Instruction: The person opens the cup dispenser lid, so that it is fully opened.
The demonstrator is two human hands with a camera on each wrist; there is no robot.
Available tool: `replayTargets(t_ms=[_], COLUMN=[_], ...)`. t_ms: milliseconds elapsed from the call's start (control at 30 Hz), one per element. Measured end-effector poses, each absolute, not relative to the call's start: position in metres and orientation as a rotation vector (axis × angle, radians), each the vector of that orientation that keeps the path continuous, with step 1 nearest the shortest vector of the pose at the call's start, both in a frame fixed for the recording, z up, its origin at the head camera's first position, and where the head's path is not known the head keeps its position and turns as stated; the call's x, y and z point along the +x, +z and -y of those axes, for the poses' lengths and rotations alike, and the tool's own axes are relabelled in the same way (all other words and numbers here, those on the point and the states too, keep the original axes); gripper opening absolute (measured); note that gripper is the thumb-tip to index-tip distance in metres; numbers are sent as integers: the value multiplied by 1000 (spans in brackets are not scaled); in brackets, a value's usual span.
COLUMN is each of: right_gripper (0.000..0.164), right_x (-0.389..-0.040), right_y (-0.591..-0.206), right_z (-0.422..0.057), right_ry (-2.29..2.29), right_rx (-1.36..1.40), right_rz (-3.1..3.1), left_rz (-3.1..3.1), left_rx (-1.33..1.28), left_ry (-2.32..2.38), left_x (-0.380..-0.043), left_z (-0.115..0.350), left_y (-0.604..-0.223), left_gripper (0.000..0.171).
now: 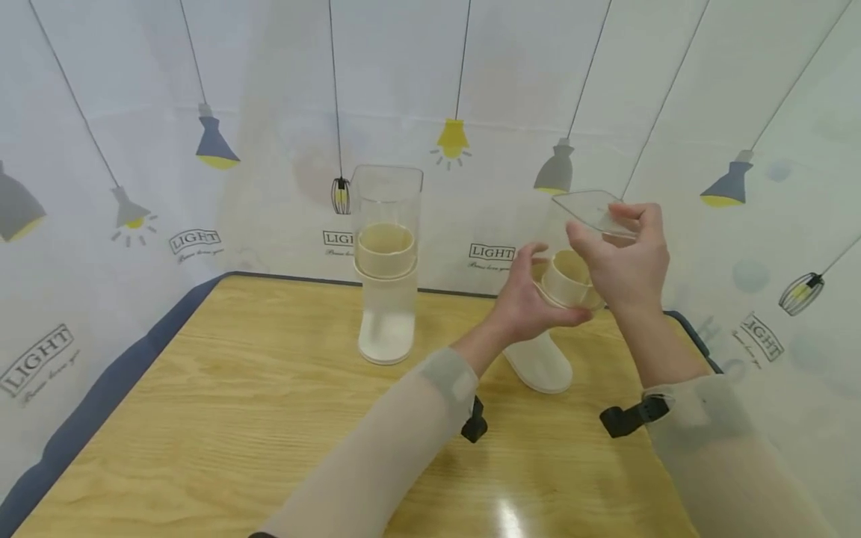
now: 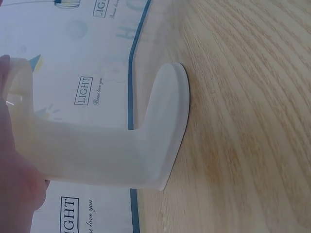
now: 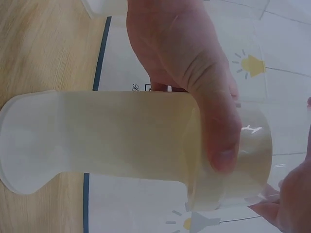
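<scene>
A cream stand (image 1: 543, 365) with a round collar and flat foot is upright at the right of the table. My left hand (image 1: 526, 297) grips it around the collar; its thumb crosses the collar's front in the right wrist view. Above the collar is a clear plastic container (image 1: 580, 205), tilted in the head view. My right hand (image 1: 631, 261) pinches this container near its upper rim, thumb and fingers on either side of the wall. The left wrist view shows the stand's column (image 2: 87, 153) and its foot flat on the table. Whether the container is seated in the collar is hard to tell.
A similar cream stand (image 1: 389, 317) with a clear container (image 1: 390, 183) on top stands upright to the left. Both are near the back edge of the wooden table (image 1: 235, 418). A cloth (image 1: 269, 134) printed with lamps hangs behind and around the table.
</scene>
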State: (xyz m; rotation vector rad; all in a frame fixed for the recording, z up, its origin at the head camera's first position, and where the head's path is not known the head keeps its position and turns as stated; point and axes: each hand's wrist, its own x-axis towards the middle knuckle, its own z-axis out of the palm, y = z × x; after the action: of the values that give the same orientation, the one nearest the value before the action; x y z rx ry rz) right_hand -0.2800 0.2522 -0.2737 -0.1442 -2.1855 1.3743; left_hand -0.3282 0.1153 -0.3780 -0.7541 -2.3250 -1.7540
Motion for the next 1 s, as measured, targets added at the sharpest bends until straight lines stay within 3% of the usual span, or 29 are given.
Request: replayTargets(t_ms=[267, 567, 833, 1000], right_gripper=[68, 60, 75, 68], right_x=[-278, -279, -276, -276], right_y=[-275, -272, -272, -271], right_z=[-248, -250, -247, -248], right_ry=[1258, 1329, 1214, 1245], right_rx=[-162, -186, -149, -169], right_rz=[2203, 2165, 2203, 2181], left_rz=[2346, 2368, 2369, 2375], left_rx=[-773, -772, -789, -788], left_ry=[-1745, -1740, -1742, -1723], left_x=[-328, -328, -329, -329], left_z=[-114, -113, -113, -112], left_y=[-380, -378, -379, -379], left_gripper=[124, 123, 124, 123])
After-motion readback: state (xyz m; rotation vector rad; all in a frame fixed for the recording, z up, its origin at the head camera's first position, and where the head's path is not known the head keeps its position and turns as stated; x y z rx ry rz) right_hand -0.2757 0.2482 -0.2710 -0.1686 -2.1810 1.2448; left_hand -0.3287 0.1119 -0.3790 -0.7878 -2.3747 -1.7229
